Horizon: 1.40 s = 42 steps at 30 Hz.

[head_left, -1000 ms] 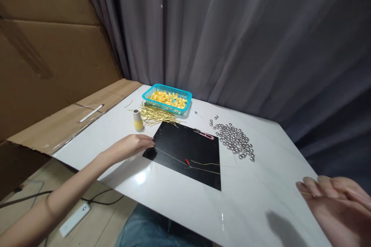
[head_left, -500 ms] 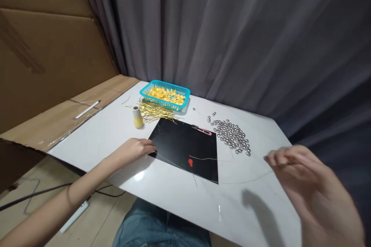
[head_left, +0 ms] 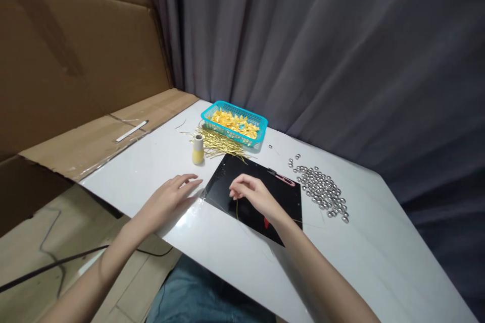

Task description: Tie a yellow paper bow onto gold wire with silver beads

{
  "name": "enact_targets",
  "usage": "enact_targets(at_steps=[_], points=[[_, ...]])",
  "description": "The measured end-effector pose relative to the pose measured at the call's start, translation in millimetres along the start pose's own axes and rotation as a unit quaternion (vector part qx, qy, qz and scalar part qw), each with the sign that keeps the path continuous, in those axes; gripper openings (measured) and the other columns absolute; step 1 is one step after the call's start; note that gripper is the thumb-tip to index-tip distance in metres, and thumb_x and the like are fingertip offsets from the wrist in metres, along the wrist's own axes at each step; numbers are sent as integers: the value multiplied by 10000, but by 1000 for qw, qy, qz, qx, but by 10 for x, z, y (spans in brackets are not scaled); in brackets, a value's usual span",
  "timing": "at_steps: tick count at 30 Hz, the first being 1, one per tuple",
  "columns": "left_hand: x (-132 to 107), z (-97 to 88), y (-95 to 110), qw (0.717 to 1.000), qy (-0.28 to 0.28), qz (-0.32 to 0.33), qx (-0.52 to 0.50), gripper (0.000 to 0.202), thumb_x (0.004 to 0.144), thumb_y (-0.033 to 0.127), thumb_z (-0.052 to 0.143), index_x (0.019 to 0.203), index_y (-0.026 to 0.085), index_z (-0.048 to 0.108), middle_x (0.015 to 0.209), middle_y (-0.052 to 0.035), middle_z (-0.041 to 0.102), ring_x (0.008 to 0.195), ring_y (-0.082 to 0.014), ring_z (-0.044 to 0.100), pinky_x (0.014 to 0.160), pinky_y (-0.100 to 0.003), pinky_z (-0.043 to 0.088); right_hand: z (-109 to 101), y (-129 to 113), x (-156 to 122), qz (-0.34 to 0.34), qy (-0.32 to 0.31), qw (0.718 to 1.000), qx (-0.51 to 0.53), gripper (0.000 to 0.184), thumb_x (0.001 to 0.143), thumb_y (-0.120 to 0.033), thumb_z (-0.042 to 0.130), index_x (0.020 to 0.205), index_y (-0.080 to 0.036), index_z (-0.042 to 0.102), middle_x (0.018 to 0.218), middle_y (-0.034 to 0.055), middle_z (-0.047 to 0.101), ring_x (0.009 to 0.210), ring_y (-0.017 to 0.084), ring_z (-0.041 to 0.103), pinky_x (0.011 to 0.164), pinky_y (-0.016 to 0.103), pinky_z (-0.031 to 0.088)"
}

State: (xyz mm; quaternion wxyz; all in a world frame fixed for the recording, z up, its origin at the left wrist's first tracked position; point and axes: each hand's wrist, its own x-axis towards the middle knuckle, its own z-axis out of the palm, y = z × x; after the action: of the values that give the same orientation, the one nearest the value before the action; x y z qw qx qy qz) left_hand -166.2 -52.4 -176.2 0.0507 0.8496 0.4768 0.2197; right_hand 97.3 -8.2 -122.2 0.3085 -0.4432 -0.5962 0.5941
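Left hand point(head_left: 168, 203) kept flat on white tabletop point(head_left: 125, 187), fingers spread, right hand point(head_left: 254, 193) held over black sheet point(head_left: 223, 177), fingers bunched together, gold wire point(head_left: 237, 210) seen beneath them, pinch not discernible

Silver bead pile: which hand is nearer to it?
Right. The right hand is over the black board, left of the silver bead pile; the left hand is farther, past the board's other edge.

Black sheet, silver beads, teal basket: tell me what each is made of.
The black sheet looks like glossy acrylic or glass, judging by its mirror-like reflections. The silver beads look like polished metal, or possibly metal-coated plastic, with bright highlights. The teal basket seems to be moulded plastic, with even colour and a lattice wall.
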Motion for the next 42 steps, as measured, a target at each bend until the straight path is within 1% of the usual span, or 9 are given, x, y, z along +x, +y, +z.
enact_targets(at_steps=[3,5,11,16,23,26,29,34,42], points=[[-194,2,-28,995,29,-83,-56,327,970,334,493,1255,195,576,1229,-144,617,1078,-294,622,916,-447,503,96,142,149,13,-29,999,-33,200,775,-382,637,720,-190,624,673,15,675,622,137,612,669,287,495],[-254,25,-11,988,29,-117,-98,267,965,338,508,1170,208,620,1155,-112,646,1046,-273,623,907,-429,496,150,197,228,17,-41,997,-58,195,786,-371,623,716,-189,616,673,14,674,615,135,614,651,280,496],[-124,103,50,980,-1,-139,-144,181,961,323,531,1039,221,659,1017,-64,665,975,-234,615,859,-387,494,340,264,366,1,-59,985,-162,106,773,-266,646,709,-184,669,685,12,696,650,150,620,638,268,479],[28,90,44,975,-18,-145,-169,146,942,300,560,973,207,668,968,-56,672,939,-225,622,826,-358,484,438,266,403,-19,-42,972,-229,103,776,-195,621,707,-189,696,715,20,724,662,159,625,636,270,462],[137,100,-9,974,-36,-137,-178,130,928,277,568,875,196,654,845,-35,667,831,-213,608,744,-333,446,471,241,348,-36,-26,958,-282,110,815,-188,600,762,-201,695,752,23,711,674,163,620,627,268,460],[165,102,-38,975,-47,-126,-179,140,932,261,561,852,188,650,817,-30,663,795,-205,602,745,-337,432,473,233,284,-49,-35,950,-306,57,783,-162,648,771,-205,684,809,24,675,703,162,598,656,275,456],[174,111,-65,976,-54,-112,-181,142,938,253,551,852,190,644,810,-25,661,793,-199,603,752,-333,429,474,239,239,-53,-45,942,-328,87,765,-121,666,780,-206,673,842,25,632,728,164,579,685,286,452],[159,137,-83,976,-48,-108,-182,160,944,285,543,856,192,639,818,-24,660,805,-201,607,756,-337,425,461,254,235,-48,-60,936,-344,138,830,-96,597,752,-200,643,832,22,600,724,159,583,687,287,455],[165,125,-75,975,-50,-108,-186,134,936,251,558,850,193,643,803,-21,662,807,-198,608,756,-333,435,418,264,240,-41,-78,935,-342,138,885,-138,556,778,-202,614,845,24,584,755,164,591,701,289,451]])
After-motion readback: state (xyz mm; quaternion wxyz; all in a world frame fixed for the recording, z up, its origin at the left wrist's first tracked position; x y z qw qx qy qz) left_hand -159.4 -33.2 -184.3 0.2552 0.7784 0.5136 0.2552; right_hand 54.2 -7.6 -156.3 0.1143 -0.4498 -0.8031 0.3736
